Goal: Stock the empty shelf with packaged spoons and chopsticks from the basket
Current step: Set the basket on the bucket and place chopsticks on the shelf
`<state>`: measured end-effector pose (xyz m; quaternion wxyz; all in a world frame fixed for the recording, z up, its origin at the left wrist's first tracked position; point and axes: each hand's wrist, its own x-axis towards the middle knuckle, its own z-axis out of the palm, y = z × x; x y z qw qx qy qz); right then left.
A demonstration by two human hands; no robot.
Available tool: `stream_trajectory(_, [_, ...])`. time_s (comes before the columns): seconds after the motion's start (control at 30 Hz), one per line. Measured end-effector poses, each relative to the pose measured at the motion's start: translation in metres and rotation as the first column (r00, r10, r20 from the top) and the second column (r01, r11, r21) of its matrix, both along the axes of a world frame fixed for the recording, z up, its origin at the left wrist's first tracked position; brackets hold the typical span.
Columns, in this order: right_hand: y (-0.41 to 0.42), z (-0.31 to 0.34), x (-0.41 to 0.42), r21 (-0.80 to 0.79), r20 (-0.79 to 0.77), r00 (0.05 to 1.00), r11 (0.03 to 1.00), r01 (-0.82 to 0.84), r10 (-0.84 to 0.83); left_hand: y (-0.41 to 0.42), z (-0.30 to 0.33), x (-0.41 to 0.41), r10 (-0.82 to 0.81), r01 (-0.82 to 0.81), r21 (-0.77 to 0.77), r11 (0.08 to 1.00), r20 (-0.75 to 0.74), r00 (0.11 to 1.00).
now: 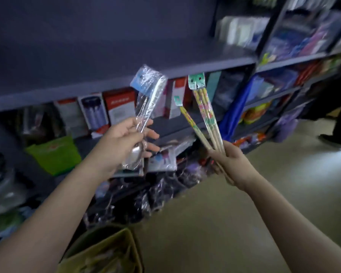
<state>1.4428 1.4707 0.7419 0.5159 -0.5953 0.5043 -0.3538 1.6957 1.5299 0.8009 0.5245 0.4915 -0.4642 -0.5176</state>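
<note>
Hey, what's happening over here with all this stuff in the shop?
A person is stocking shelves. Their left hand holds a plastic-wrapped metal spoon, and their right hand grips a few packets of chopsticks by the lower ends. Both are raised toward the bare grey shelf in front. A yellowish basket sits below, by their arms. Nothing has been put on that shelf yet.

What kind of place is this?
Probably a shop: long shelves packed with boxed goods, and packaged chopsticks with hang tags, like things for sale.
</note>
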Motion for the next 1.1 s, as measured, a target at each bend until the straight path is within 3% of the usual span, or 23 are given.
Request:
stream_trajectory(0.23, [-0.125,0.074,-0.061,-0.081,0.114,0.994,0.997,0.002,0.007,-0.105,0.058,-0.075,0.145,-0.144,0.019,0.989,-0.147,0.978])
stream_trajectory(0.4, [-0.234,0.092,-0.045,-0.031,0.149,0.987,0.997,0.067,-0.062,-0.168,0.081,-0.076,0.166,-0.167,-0.018,0.986,-0.036,0.985])
stream_trajectory(0.57, [-0.334,0.113,-0.016,-0.092,0.041,0.992,0.988,0.122,-0.119,-0.233,0.093,-0.06,0.209,-0.21,-0.022,0.978,-0.029,0.978])
stream_trajectory(0.67, [-0.39,0.12,-0.005,-0.23,-0.175,0.976,0.969,0.091,-0.133,-0.268,0.097,-0.048,0.239,-0.238,0.029,0.971,-0.015,0.971])
stream_trajectory(0.77, [-0.44,0.121,0.001,-0.378,-0.546,0.81,0.926,-0.013,-0.212,-0.298,0.097,-0.037,0.289,-0.287,0.077,0.955,-0.008,0.957])
stream_trajectory(0.9, [-0.481,0.12,0.012,-0.392,-0.731,0.644,0.912,-0.124,-0.226,-0.325,0.086,-0.029,0.393,-0.392,0.146,0.908,0.024,0.919])
stream_trajectory(1.0, [-0.489,0.122,0.034,-0.435,-0.845,0.466,0.844,-0.315,-0.262,-0.331,0.074,-0.027,0.478,-0.519,0.131,0.845,0.252,0.842])
stream_trajectory(1.1, [-0.473,0.126,0.071,-0.566,-0.794,0.55,0.647,-0.511,-0.26,-0.328,0.069,-0.018,0.571,-0.648,-0.021,0.761,0.497,0.654])
